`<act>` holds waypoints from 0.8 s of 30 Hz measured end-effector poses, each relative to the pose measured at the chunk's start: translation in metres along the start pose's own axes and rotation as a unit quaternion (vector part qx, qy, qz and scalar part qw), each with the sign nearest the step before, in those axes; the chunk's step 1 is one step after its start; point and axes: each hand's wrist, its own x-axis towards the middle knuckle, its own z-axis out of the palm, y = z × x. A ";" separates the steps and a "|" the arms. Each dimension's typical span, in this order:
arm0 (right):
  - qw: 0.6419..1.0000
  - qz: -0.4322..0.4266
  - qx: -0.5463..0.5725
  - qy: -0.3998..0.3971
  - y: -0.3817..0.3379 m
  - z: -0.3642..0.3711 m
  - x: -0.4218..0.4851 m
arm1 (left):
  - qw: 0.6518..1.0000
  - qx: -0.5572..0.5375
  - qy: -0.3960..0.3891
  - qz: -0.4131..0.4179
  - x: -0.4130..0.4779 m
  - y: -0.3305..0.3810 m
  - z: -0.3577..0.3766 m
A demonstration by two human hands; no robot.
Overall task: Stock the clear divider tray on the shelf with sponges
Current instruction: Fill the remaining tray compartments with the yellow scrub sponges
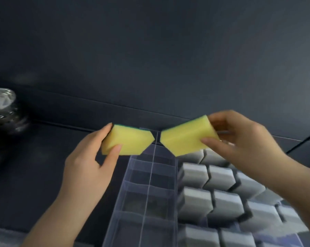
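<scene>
Above tray [147, 193], sponges [128, 142] tip-to-tip.

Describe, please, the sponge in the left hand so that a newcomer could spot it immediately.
Start at the clear divider tray on the dark shelf and look above its far end, where two hands each hold up a yellow sponge. The left hand's sponge is pinched by the left hand left of the tray's centre divider. Unlike the right hand's sponge, it shows a green edge along its top, and the sponges beside the tray are grey.

Dim, soft overall, with motion blur on the right hand [239, 139], wide-angle bending at edges, and glare on the jar [2, 111].
</scene>
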 end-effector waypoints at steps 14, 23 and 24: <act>0.952 -0.002 -0.281 -0.121 -0.016 0.106 0.094 | 0.999 0.004 -0.045 0.009 0.012 -0.059 -0.041; 0.881 -0.038 -0.439 -0.174 -0.013 0.141 0.108 | 0.999 0.009 -0.034 0.019 0.014 -0.078 -0.043; 0.871 -0.047 -0.455 -0.181 -0.012 0.143 0.108 | 0.999 0.008 -0.035 0.016 0.014 -0.079 -0.044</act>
